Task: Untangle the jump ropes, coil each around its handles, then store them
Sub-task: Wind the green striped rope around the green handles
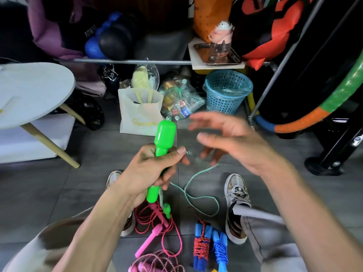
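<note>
Glossy plastic green handle [164, 138], twisted cord rope [198, 197] — perforated plastic basket [225, 93]

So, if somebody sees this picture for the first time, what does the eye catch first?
Probably the bright green handle, gripped upright in the left hand at the centre, with the blurred, open right hand beside it. Next, the pink rope lying loose on the floor and the blue rope, already coiled, between the shoes.

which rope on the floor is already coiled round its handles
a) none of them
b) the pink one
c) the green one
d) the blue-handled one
d: the blue-handled rope lies with its cord wound tight round both handles, while the pink rope sprawls in loose loops and the green rope trails from the green handle gripped by the left hand.
</note>
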The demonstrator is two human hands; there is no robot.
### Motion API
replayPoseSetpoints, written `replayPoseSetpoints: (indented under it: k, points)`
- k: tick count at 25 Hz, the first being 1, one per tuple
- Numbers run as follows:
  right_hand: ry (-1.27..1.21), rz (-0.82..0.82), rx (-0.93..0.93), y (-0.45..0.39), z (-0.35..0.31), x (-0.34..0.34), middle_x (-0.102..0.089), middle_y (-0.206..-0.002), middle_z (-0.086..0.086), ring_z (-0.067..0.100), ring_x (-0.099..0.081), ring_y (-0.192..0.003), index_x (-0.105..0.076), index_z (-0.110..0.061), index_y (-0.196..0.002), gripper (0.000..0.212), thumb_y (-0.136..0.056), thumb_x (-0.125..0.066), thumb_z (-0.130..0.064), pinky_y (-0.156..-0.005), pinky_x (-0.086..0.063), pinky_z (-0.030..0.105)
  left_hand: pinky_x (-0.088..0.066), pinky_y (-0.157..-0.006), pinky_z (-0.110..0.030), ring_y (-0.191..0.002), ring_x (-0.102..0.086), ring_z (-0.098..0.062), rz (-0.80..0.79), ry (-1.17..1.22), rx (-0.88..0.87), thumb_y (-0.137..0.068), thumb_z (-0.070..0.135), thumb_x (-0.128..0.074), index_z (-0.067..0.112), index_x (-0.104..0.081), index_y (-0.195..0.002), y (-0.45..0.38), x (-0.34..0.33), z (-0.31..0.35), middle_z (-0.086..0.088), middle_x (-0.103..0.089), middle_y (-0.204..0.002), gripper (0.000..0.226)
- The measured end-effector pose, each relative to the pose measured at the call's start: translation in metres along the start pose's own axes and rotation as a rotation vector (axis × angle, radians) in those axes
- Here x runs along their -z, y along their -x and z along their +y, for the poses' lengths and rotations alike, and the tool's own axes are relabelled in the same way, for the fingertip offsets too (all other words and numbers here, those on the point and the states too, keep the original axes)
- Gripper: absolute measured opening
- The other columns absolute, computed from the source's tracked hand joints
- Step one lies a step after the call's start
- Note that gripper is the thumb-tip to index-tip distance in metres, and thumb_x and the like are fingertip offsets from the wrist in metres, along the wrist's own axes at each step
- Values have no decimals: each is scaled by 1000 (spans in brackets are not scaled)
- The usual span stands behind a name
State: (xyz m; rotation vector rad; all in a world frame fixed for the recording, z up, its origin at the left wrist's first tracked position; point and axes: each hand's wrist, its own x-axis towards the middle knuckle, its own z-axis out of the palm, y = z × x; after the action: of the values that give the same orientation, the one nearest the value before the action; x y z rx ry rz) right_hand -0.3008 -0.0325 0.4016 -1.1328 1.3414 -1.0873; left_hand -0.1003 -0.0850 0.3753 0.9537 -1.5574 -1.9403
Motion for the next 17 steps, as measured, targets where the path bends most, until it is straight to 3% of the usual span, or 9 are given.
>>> replayPoseSetpoints:
  k: [2, 5, 8, 10, 12, 14, 16, 17]
  points:
    - [107, -170, -42, -1, 5, -14, -73, -95, 8, 23, -63, -60, -68, -6, -109, 25, -84, -70, -10, -50, -55, 31, -34, -39, -22, -30, -23, -10, 1, -7, 7, -81, 34, -62, 4, -68, -72, 0, -3, 0, -3, -36, -41, 32]
    - [189, -125, 22, -5, 6, -13, -71, -84, 21, 25, -60, -58, -70, -2, -94, 17, -82, -74, -13, -54, -55, 35, -37, -39, -22, -30, -25, -9, 1, 8, 32, -81, 34, -62, 4, -68, -72, 1, -4, 1, -4, -38, -43, 33]
    - [331, -112, 40, -4, 4, -8, -71, -78, 11, 30, -65, -67, -73, -10, -89, 8, -82, -76, -13, -62, -59, 42, -39, -39, -22, -31, -26, -9, -12, -2, 40, -81, 33, -62, 6, -69, -74, 1, -4, 2, -5, -39, -45, 29]
    - [448, 73, 38, -6, 8, 2, -68, -68, -7, 16, -68, -63, -73, -19, -85, 6, -83, -76, -15, -64, -59, 40, -40, -39, -23, -32, -27, -9, 2, -8, 50, -80, 33, -63, 5, -69, -76, 0, -3, 1, -6, -39, -46, 29]
    - [452, 426, 46, -9, 13, 24, -67, -68, -9, 14, -69, -62, -72, -22, -83, 7, -84, -74, -15, -66, -59, 37, -40, -40, -22, -33, -27, -10, 25, -15, 54, -80, 32, -63, 3, -68, -77, 0, 0, 0, -6, -39, -46, 30]
    - [498, 789, 74, -8, 16, 50, -66, -74, -8, 18, -69, -69, -71, -21, -86, 3, -85, -72, -18, -74, -60, 43, -39, -40, -21, -33, -26, -10, 29, -15, 52, -80, 34, -64, 2, -68, -77, 0, 1, 1, -6, -39, -46, 32]
    - [646, 897, 64, -3, 14, 57, -66, -89, -7, 17, -67, -77, -69, -27, -96, 13, -85, -68, -21, -81, -57, 45, -38, -41, -21, -32, -25, -10, 21, -8, 45, -80, 34, -64, 2, -68, -78, 2, 2, 2, -6, -38, -45, 33]
    - [630, 814, 66, -3, 13, 51, -65, -100, -9, 16, -65, -78, -65, -33, -105, 26, -84, -67, -18, -79, -57, 44, -37, -41, -21, -32, -25, -10, 14, -4, 38, -80, 34, -64, 2, -68, -77, 2, 2, 2, -6, -37, -45, 33]
